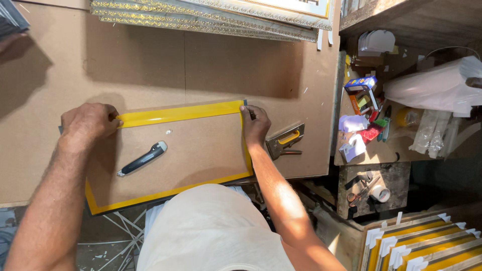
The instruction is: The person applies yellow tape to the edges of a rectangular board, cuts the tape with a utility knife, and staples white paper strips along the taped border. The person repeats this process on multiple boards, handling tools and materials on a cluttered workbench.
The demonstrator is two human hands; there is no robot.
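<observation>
A brown backing board (196, 150) lies on the counter (150, 65), its near edge hanging slightly over the counter's rim toward the person. Yellow tape (181, 113) runs along the board's far edge, and more yellow strip borders its right and near edges, so the tape appears to seal the board's margin.

The left hand (89, 122) is curled closed at the far-left corner, pinching or pressing the tape's left end; that anchors the strip so it stays taut and straight. The right hand (255, 124) rests at the far-right corner with fingers bent down onto the tape, pinning it where the far strip meets the right one. Whether its fingertips grip the tape or only press it flat is hard to tell from this angle.

A utility knife (143, 158) with a dark handle lies on the board between the 2 hands, within easy reach for cutting. A staple gun (285, 140) sits just right of the board. Ornate frame mouldings (211, 17) are stacked at the far side, well apart from the board.
</observation>
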